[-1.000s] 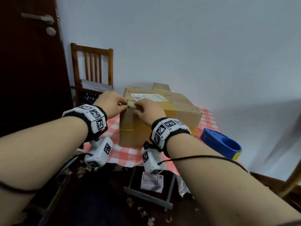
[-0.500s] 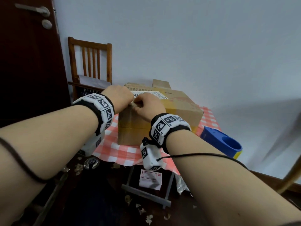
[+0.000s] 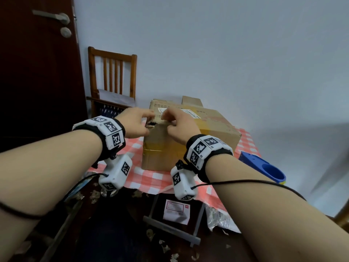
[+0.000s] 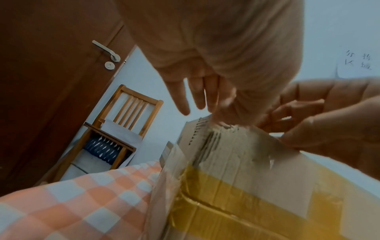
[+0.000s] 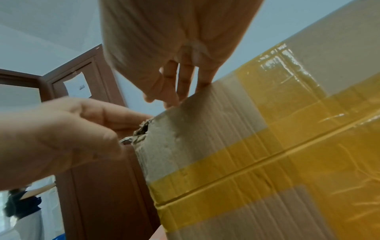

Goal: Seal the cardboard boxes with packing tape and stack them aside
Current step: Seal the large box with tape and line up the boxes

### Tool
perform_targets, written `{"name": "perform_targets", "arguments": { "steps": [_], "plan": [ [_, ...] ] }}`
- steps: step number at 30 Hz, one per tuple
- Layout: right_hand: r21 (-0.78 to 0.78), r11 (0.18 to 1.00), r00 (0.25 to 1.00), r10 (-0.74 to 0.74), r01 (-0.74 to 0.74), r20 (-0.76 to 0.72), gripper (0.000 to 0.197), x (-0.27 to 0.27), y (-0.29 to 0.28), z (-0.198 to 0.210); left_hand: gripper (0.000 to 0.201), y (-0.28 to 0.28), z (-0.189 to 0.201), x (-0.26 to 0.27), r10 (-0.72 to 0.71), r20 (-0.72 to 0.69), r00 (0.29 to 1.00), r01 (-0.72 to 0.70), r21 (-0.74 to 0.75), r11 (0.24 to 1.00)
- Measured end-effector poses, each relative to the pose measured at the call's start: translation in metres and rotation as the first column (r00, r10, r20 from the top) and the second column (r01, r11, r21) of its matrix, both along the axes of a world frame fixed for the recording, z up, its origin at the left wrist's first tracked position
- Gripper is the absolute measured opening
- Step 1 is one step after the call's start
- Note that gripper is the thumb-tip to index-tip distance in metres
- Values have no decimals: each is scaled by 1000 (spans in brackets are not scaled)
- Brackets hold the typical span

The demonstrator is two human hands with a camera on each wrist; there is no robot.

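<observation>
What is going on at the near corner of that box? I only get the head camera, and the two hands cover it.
Observer: In the right wrist view the cardboard box has its corner torn into a ragged hole, with the left hand close beside it.
Operator: And the other one?
Observer: The right hand has its fingertips resting on the box's top edge, just above the front face.
Operator: Is the left one flat on the box?
Observer: No. The left wrist view shows three of its fingers stretched out, clear of the cardboard.
</observation>
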State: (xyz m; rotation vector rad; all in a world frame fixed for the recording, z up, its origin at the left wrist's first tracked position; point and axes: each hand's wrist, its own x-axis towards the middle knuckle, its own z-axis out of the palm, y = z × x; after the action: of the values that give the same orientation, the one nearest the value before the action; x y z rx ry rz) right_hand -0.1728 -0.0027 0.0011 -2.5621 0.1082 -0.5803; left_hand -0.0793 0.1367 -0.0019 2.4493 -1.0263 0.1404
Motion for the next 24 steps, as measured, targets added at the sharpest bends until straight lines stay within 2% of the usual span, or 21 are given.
{"name": "perform_targets", "arguments": {
  "steps": [2, 6, 10, 13, 15, 17, 20, 22, 24],
  "plan": [
    [-78, 997, 1000, 15, -16, -8, 25, 1, 4, 1, 68, 0, -4, -2, -42, -37, 998, 43, 27, 999],
    [-325, 944, 997, 25, -49, -78, 25, 3, 12, 0, 47, -1, -4, 1, -40, 16, 999, 40, -10, 999],
    [-603, 797, 999, -1, -26, -45, 32, 7, 18, -8, 46, -1, -4, 3, -19, 33, 999, 20, -11, 1000],
    [-714, 700, 1000, 4, 16, 26, 36, 13, 22, -20, 48, -2, -3, 5, -20, 90, 996, 15, 56, 998],
    [-719, 695, 1000, -22, 17, 2, 38, 17, 24, -23, 51, -2, -2, 6, -31, 123, 992, 20, 84, 996],
    [-669, 743, 998, -46, -1, -52, 40, 20, 29, -19, 51, -2, -2, 7, -27, 145, 989, 13, 98, 995],
    [-584, 811, 988, -66, -30, -142, 38, 26, 33, -6, 42, -2, -2, 9, -14, 143, 990, -1, 100, 995],
    [-570, 818, 970, -65, -82, -233, 39, 29, 33, 7, 38, -1, -1, 7, -15, 124, 992, 3, 91, 996],
    [-599, 791, 952, -71, -128, -298, 34, 31, 31, 20, 41, -1, -1, 6, -22, 98, 995, 14, 75, 997]
  ]
}}
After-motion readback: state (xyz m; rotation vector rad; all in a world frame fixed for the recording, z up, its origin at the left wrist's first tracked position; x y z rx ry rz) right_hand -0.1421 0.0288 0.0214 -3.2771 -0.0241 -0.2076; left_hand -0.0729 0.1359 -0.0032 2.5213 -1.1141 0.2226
